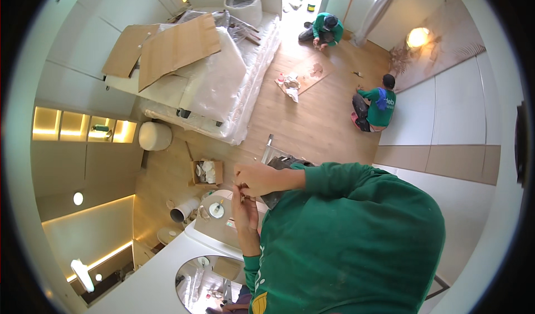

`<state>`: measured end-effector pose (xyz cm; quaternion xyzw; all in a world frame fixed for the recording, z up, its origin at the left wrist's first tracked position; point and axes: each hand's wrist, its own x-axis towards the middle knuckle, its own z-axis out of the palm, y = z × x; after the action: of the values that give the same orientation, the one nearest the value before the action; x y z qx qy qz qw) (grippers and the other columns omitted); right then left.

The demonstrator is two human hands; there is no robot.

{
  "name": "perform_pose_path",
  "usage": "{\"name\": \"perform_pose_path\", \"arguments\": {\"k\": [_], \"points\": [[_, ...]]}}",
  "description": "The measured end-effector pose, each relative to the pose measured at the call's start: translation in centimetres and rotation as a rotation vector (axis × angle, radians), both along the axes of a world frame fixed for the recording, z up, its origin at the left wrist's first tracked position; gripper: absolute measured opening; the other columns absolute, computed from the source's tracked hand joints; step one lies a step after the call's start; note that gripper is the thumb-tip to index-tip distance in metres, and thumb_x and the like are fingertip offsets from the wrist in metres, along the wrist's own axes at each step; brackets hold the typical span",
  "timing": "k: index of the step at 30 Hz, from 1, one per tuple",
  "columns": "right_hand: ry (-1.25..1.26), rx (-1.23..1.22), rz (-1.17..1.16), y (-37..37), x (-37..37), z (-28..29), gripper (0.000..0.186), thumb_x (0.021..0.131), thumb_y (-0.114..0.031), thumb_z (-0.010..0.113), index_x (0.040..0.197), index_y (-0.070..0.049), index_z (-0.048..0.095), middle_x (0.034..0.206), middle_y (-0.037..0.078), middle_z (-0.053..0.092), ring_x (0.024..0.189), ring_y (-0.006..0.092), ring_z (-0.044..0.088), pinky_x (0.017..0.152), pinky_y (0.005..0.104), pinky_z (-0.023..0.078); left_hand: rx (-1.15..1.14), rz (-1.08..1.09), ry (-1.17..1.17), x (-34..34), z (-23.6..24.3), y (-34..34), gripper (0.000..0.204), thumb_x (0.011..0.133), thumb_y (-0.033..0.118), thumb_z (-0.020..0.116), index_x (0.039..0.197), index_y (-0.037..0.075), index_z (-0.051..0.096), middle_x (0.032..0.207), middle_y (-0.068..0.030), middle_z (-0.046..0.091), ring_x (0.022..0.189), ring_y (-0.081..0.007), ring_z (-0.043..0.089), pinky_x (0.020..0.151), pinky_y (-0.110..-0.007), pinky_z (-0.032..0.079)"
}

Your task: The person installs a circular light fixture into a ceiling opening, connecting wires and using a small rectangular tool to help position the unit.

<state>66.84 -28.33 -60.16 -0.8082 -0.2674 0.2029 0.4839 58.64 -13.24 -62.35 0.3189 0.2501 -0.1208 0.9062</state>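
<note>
My two hands come together in front of me, near the middle of the view, with green sleeves behind them. My right hand [261, 180] is closed, its fingertips pinched against the fingers of the other hand. Below it, my left hand [245, 216] is raised with its palm partly showing and its fingertips drawn together. Something small may sit between the fingertips, but it is too small to make out. Under the hands is a rounded table top [214, 233], with a small white dish [217, 210] on it.
A plastic-wrapped bed [217, 102] carries cardboard sheets [178, 49]. One co-worker [327, 30] crouches at the far side, another [379, 106] by the right wall. A board [306, 77] and an open box [207, 172] lie on the floor. A round mirror [209, 283] is below.
</note>
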Motion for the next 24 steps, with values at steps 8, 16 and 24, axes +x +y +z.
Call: {"name": "perform_pose_path", "arguments": {"k": [8,16,24], "points": [[0.051,0.183,0.06,-0.6,0.8,-1.2,0.024,0.08,-0.024,0.071,0.096,-0.007,0.078,0.097,0.014,0.065,0.096,0.0305,0.063,0.084,0.042,0.051,-0.03,0.027,-0.023,-1.1,-1.5,1.5,0.038,0.106,0.018,0.055,0.134,-0.007,0.052,0.129,-0.0129,0.062,0.112,-0.0145,0.063,0.1,-0.028,0.054],[0.171,0.274,0.248,0.6,0.7,0.0,0.033,0.091,-0.025,0.067,0.12,-0.011,0.075,0.103,0.015,0.066,0.086,0.0245,0.061,0.074,0.0354,0.049,-0.02,-0.052,-0.077,-2.9,-0.4,4.5,0.04,0.105,0.013,0.054,0.138,-0.008,0.05,0.117,-0.0095,0.068,0.106,-0.0146,0.066,0.099,-0.029,0.054],[0.286,0.216,0.352,1.2,0.5,-0.4,0.035,0.09,-0.018,0.069,0.124,-0.01,0.072,0.093,0.013,0.068,0.076,0.0256,0.063,0.068,0.0319,0.05,0.1,0.171,0.069,-4.1,-0.3,1.7,0.021,0.108,0.02,0.045,0.107,0.005,0.06,0.082,0.002,0.056,0.073,-0.0096,0.055,0.069,-0.026,0.047]]}}
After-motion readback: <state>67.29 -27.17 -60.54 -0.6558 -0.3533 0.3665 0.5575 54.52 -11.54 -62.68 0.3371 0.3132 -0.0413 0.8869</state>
